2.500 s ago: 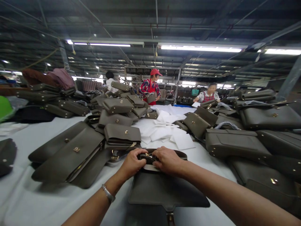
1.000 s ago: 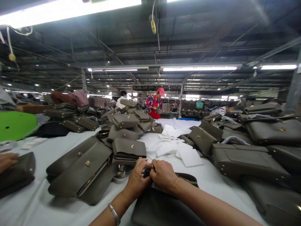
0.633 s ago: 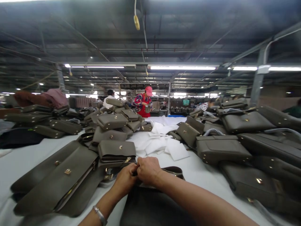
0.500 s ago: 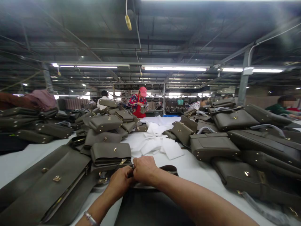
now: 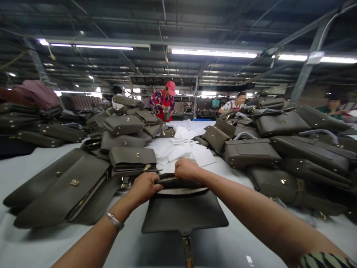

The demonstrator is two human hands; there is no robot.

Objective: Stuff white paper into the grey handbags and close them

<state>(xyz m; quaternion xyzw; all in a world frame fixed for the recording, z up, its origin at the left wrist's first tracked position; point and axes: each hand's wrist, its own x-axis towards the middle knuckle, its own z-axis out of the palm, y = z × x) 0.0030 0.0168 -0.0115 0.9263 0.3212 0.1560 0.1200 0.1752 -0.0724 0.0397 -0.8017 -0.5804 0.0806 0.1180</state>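
A dark olive handbag (image 5: 185, 212) stands on the white-covered table in front of me, its flap folded out toward me and a strap with a metal end hanging from it. Along its top runs a zipper (image 5: 169, 180) with metal teeth. My left hand (image 5: 145, 185) is closed on the left end of the bag's top edge, thumb and fingers pinching it. Farther right, my right hand (image 5: 187, 169) is closed in a pinch at the zipper line; the pull itself is hidden by the fingers.
Olive handbags lie on the left (image 5: 64, 182) and are heaped on the right (image 5: 309, 156). White sheets (image 5: 185, 147) are spread beyond my hands. Across the table a person in a red cap (image 5: 170, 88) handles a bag; other people are at the right.
My right hand has moved right along the zipper, away from my left hand, and metal teeth now show between them. The view has tilted down, bringing the bag's flap and strap into sight.
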